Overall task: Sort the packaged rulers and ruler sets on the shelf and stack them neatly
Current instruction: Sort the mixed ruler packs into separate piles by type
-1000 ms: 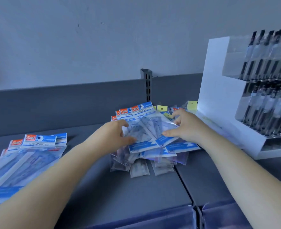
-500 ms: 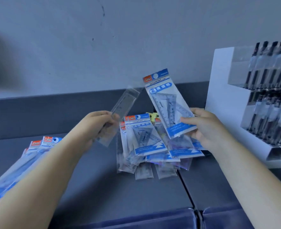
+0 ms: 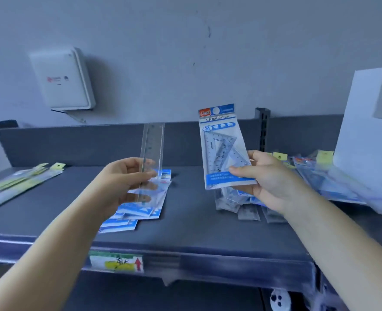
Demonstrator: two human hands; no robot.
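The left hand [image 3: 120,182] still pinches a clear ruler [image 3: 150,156], now upright and lifted higher. The right hand [image 3: 268,180] keeps gripping the geometric set [image 3: 221,149], raised above the loose pile [image 3: 241,203] on the shelf [image 3: 196,230]; the view has swung leftward.

Your left hand [image 3: 120,182] held a ruler [image 3: 150,153] above one stack [image 3: 138,212] on the shelf [image 3: 185,232]. Your right hand [image 3: 268,182] held a ruler set [image 3: 223,149] above a pile [image 3: 241,205] further right.
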